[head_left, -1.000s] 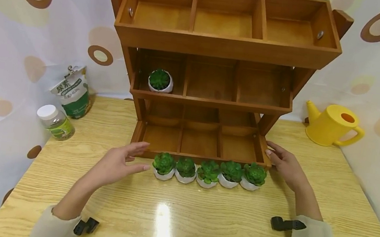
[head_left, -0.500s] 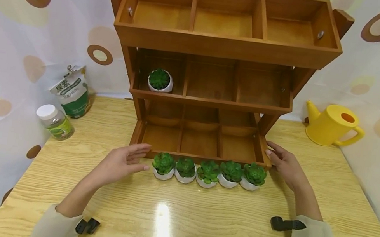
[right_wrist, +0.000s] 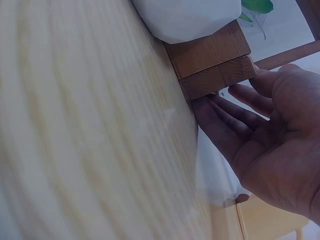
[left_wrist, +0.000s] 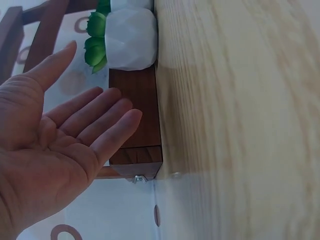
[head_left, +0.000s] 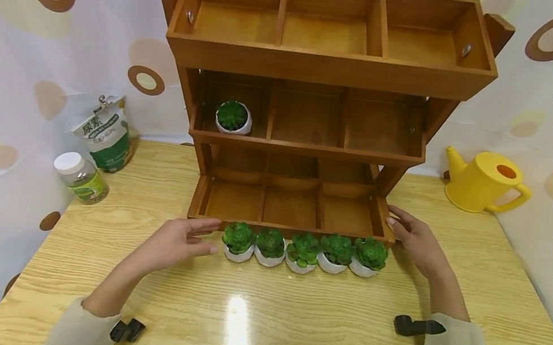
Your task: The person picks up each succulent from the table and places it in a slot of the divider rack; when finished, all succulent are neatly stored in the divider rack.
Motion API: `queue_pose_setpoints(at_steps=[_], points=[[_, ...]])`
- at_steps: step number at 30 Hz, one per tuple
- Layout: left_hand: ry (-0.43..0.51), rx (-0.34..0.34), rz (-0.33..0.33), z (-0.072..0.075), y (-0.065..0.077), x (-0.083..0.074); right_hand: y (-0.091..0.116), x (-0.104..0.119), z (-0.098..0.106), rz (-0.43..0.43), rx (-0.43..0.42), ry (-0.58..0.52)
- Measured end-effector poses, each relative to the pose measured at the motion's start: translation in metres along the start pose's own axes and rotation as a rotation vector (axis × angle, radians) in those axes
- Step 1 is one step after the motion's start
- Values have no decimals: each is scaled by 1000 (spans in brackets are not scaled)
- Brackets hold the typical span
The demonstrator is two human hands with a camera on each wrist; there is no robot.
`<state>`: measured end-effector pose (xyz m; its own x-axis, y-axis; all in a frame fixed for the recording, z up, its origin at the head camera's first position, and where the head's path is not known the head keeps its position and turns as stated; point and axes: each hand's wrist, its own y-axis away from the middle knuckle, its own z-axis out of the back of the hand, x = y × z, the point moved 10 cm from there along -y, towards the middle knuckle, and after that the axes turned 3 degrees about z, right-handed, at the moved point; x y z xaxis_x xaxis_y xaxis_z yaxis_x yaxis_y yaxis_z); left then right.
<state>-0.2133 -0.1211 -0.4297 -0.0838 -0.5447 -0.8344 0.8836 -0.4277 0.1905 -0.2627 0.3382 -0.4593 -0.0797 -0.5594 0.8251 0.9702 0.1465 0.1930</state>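
Five-in-a-row is avoided here; several succulents in white faceted pots, among them the leftmost potted succulent (head_left: 239,242), line the front of a three-tier wooden shelf (head_left: 295,233). Beside that leftmost pot, my left hand (head_left: 178,244) is held with fingers extended and thumb apart, nothing in it. The left wrist view shows its palm, with the fingertips overlapping the shelf's front board (left_wrist: 135,107). My right hand (head_left: 417,240) touches the right end of the bottom tier, its fingertips at the outer side and thumb by the upper edge. Another potted succulent (head_left: 234,117) sits in the middle tier's left compartment.
A yellow watering can (head_left: 485,182) stands at the back right of the wooden table (head_left: 320,325). On the left are a green and white pouch (head_left: 108,139) and a white-lidded jar (head_left: 82,179). Patterned cloth (head_left: 64,57) hangs behind.
My left hand has lowered slightly toward the table, its fingers coming down from the shelf's front edge and closer together. The right hand, shelf and succulents stay put.
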Motion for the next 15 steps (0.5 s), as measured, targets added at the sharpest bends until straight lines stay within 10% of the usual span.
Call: queue_pose_setpoints(at_steps=[15], points=[[-14,81,47,-23,-19,5,0,-3,1,-3,-3,5]])
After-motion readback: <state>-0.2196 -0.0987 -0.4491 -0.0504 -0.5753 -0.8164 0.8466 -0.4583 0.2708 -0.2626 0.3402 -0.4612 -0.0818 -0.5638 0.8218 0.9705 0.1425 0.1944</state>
